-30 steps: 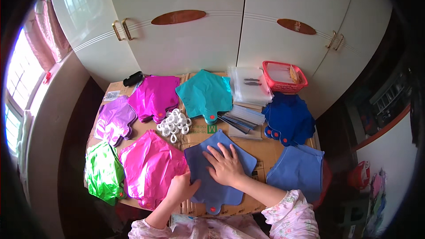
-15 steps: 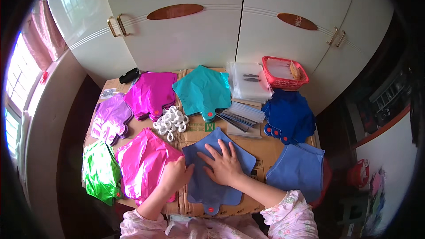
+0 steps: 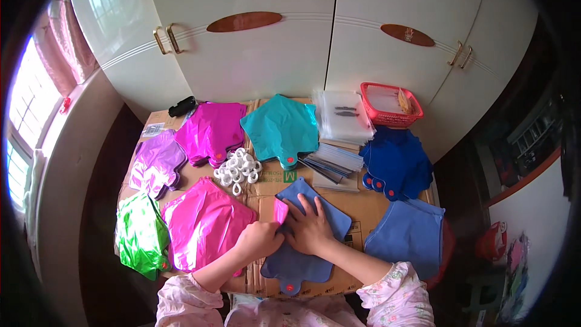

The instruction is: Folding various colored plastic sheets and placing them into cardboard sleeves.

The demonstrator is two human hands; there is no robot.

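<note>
One pink foil stack (image 3: 203, 227) lies left of the curled left hand (image 3: 260, 238), which has moved rightward, gripping the edge of the central blue sheet (image 3: 296, 264). That edge is now turned over, apparently showing a pink underside (image 3: 280, 211), so a fold has begun; the right hand (image 3: 310, 232) rests flat across the sheet, fingers spread.

Pouch (image 3: 296, 266) on cardboard (image 3: 272, 189), rings (image 3: 241, 166) behind left, basket (image 3: 393, 118) behind right

blue sheet (image 3: 302, 263) folded inward, pink flap (image 3: 281, 211) showing
</note>
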